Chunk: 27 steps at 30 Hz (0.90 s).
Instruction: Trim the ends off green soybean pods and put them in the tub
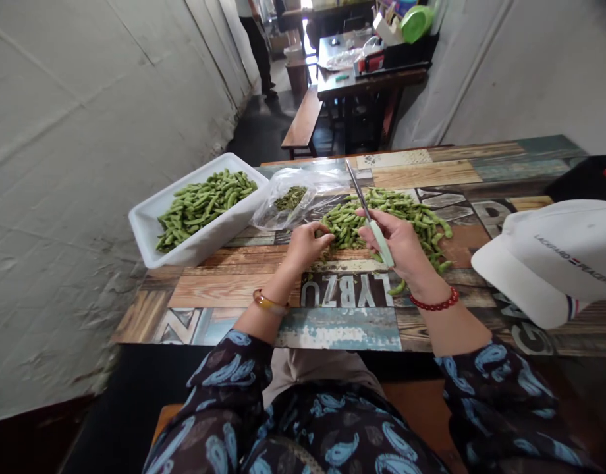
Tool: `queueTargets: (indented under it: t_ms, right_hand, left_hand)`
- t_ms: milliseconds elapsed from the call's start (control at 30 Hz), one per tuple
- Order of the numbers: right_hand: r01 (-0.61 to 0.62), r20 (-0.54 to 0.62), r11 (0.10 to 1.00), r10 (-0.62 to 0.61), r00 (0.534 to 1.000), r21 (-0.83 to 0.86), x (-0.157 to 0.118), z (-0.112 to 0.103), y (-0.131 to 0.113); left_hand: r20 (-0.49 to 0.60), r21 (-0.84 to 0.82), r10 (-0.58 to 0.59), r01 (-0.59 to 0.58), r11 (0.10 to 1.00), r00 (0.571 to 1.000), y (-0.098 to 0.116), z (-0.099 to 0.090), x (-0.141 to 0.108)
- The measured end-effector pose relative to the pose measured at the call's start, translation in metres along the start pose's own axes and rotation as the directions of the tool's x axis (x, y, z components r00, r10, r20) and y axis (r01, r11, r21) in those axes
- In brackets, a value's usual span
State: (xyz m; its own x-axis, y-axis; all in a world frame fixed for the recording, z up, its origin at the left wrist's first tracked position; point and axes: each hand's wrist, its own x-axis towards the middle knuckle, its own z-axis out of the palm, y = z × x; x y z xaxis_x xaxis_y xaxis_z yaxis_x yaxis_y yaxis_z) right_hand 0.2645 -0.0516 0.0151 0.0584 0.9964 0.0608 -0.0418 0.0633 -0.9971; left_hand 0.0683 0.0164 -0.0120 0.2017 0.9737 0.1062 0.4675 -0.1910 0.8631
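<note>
Right hand (400,242) grips green-handled blade (378,237); left hand (305,246) curled at pods (345,227), hold unclear. Best keep blade toward far edge of table (224,289).

Forearms (283,280) angle forward; left hand (307,245) curls inward; right hand (400,245) grips (fingers (383,218) bent).

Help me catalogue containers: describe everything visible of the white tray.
The white tray is rectangular, plastic-looking, high-walled and rimmed. It sits upright, angled, at the left end of the tabletop, holding piled green pods. A clear bag lies beside it, contact unclear; the left hand and right hand are apart from it.
</note>
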Motion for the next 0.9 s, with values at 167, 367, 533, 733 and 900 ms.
queueTargets:
  t_ms: [167,367,533,733,900]
  right_hand:
    - [-0.001,0.009,0.999,0.001,1.000,-0.038,0.000,0.000,0.002]
    - [0.023,0.065,0.995,-0.017,0.998,-0.102,-0.003,-0.001,0.005]
    - [0.076,0.139,0.933,-0.028,0.990,-0.353,-0.004,0.000,0.011]
    - [0.182,0.193,0.853,-0.098,0.976,-0.490,-0.004,0.000,0.018]
    - [0.194,0.223,0.822,-0.084,0.971,-0.536,-0.005,-0.004,0.023]
  left_hand:
    - [0.061,-0.048,0.010,-0.007,0.999,0.998,0.002,0.003,-0.001]
    - [0.216,-0.523,-0.125,0.223,0.823,0.968,0.005,-0.029,-0.025]
    - [0.238,-0.633,-0.137,0.261,0.729,0.961,0.002,-0.035,-0.034]
    - [0.255,-0.749,-0.140,0.287,0.597,0.957,0.000,-0.036,-0.035]
    - [0.290,-0.795,-0.173,0.338,0.503,0.941,0.002,-0.042,-0.037]
